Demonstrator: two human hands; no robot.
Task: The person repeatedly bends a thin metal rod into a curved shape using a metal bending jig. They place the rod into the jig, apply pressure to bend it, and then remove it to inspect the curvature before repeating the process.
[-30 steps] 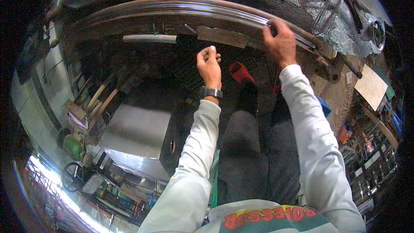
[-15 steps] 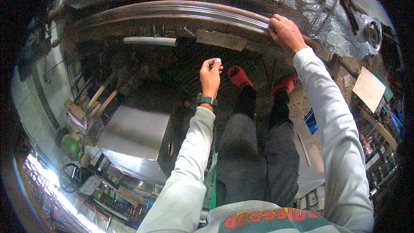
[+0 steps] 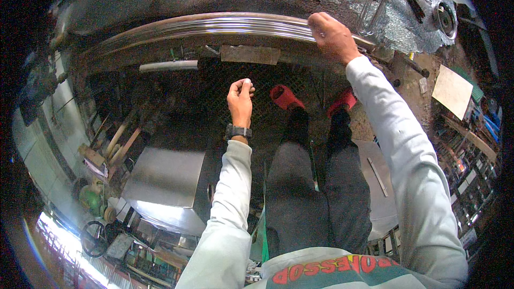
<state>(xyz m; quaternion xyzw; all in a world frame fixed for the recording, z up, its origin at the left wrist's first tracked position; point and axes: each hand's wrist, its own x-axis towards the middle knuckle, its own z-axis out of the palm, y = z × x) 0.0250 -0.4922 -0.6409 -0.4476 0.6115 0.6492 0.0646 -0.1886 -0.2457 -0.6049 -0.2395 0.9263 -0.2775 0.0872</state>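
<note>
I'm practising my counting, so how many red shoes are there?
2. The left red shoe is right of the left hand; the right red shoe is below the right hand in the picture. More could be hidden in shadow.

Left hand (image 3: 240, 100) seemingly farther from board (image 3: 250, 54)

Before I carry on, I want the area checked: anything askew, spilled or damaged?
Two minor oddities: the silver foil-like sheet beyond the right hand is crinkled, though I can't tell if that's damage, and the pale square panel at far right lies slanted. No spill is visible, though dark areas hide detail.
</note>
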